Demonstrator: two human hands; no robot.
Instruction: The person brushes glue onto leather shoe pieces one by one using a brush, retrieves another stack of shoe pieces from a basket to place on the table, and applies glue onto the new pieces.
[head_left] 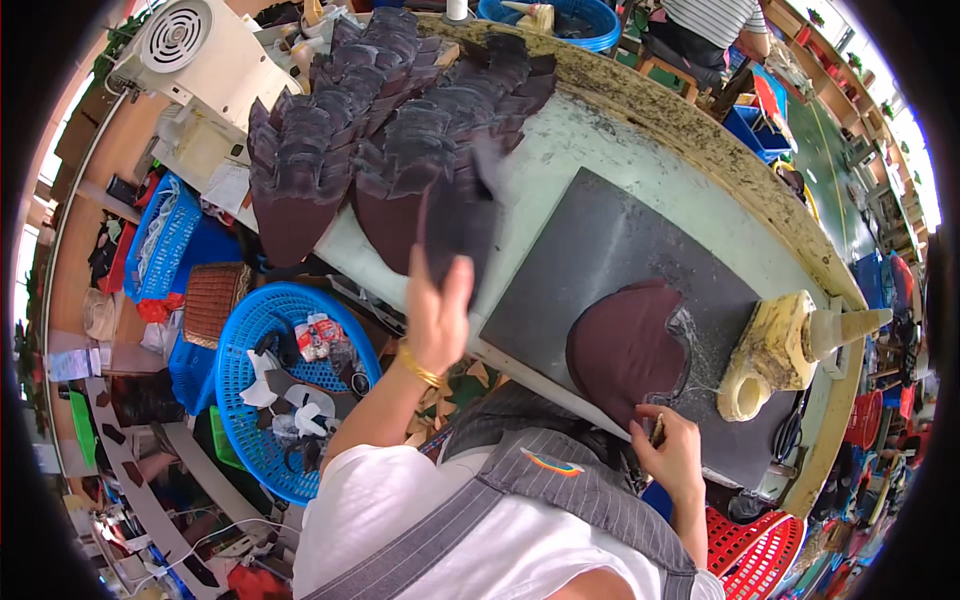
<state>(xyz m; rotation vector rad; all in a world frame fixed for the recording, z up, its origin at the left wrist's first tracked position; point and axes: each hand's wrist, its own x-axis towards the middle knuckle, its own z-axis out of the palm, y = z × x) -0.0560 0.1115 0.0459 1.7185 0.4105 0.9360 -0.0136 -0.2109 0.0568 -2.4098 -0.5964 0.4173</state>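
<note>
My left hand, a gold bracelet at its wrist, grips a dark shoe-upper-like piece, blurred by motion, in front of the stacks. Those stacks are overlapping rows of similar maroon and black cut pieces. A single maroon piece with a rounded left side and a jagged, dark right edge lies on the black board. My right hand is closed at this piece's near tip, fingertips touching it. Something small and yellowish shows between those fingers, too hidden to name.
A yellow, glue-crusted holder with a cone-shaped spout stands right of the board, with black-handled scissors nearer me. A blue basket of scraps sits lower left, a red basket lower right. A white machine stands far left; another person sits beyond the table.
</note>
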